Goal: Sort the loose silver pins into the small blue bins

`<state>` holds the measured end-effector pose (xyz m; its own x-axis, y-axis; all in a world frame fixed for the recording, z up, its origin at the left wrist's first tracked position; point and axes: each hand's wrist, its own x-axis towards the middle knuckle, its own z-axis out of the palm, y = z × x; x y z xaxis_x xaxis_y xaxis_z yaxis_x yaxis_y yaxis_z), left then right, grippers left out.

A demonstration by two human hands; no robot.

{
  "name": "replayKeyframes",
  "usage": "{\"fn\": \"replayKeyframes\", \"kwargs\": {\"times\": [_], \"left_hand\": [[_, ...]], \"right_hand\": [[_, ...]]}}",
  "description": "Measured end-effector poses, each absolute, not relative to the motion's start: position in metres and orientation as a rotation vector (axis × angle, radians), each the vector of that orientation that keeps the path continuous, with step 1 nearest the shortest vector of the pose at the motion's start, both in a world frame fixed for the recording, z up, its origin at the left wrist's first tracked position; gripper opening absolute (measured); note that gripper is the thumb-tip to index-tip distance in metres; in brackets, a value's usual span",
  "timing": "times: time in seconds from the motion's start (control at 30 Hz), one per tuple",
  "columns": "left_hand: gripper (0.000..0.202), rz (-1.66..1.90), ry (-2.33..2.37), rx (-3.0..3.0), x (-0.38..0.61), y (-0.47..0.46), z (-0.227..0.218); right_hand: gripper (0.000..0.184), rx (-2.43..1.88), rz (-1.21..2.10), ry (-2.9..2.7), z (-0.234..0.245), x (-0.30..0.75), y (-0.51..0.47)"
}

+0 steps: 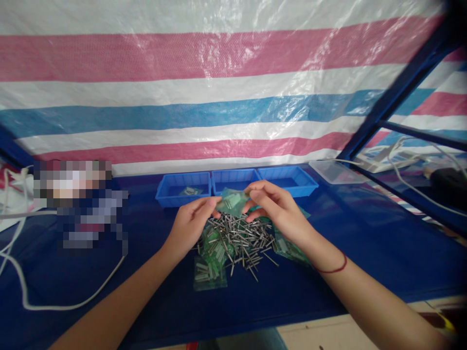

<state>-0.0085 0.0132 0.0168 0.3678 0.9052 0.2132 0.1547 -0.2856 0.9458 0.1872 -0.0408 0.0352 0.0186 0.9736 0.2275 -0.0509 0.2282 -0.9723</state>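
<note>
Between my two hands is a small clear green plastic bag (232,201) with pale pieces inside. My left hand (193,218) pinches its left edge, and my right hand (272,204) grips its upper right corner. Just below the bag lies a loose pile of metal nails (244,238) on the blue table. More green bags (209,273) of pale pieces rest against the pile's left front side. Other green bags (290,248) lie to the right, partly hidden by my right forearm.
Three blue bins stand in a row behind the pile; the left bin (168,194) holds a small bag (191,191). White cables (25,291) run along the left. A translucent lid-like sheet (337,172) lies at the back right. Striped plastic sheeting (219,116) hangs behind the table.
</note>
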Motion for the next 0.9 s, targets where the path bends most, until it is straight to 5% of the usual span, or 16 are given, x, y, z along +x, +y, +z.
{"fn": "replayKeyframes", "kwargs": {"times": [0.3,0.67,0.9], "left_hand": [[0.017,1.085,0.886,1.737,-0.006,0.013,0.009],[0.035,1.408,1.333,1.88,-0.048,0.063,0.029],[0.028,0.808,1.887,2.534,-0.072,0.079,0.026]], "right_hand": [[0.017,-1.056,0.934,-1.276,0.02,0.184,-0.034],[0.02,-1.129,0.785,-1.321,0.031,0.192,-0.038],[0.015,-1.327,0.578,-1.52,0.033,0.202,-0.036]]}}
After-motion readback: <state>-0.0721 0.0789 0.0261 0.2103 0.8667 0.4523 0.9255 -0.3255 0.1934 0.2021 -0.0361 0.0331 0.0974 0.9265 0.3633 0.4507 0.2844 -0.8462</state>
